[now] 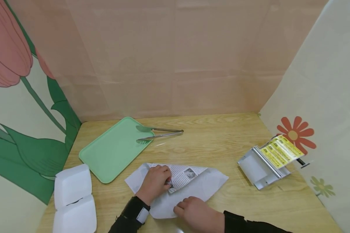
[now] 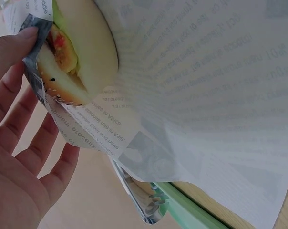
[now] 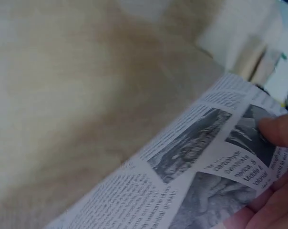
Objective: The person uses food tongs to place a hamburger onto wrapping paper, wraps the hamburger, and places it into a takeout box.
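A sheet of newsprint-patterned wrapping paper [image 1: 192, 187] lies on the table, its far part folded over toward me. In the left wrist view a filled bun [image 2: 94, 43], with black seeds and green leaf at the edge, sits inside the fold; from the head view it is hidden. My left hand [image 1: 154, 183] grips the folded paper against the bun, thumb on the edge. At the near edge, my right hand [image 1: 196, 212] pinches the sheet, thumb [image 3: 280, 131] on the printed side and fingers beneath.
Behind the paper is a green tray [image 1: 113, 152] with metal tongs [image 1: 166, 134] leaning on its right edge. An opened white foam box [image 1: 74, 200] stands at the left. To the right sits a metal dispenser [image 1: 268, 163] with a roll of yellow labels [image 1: 281, 151].
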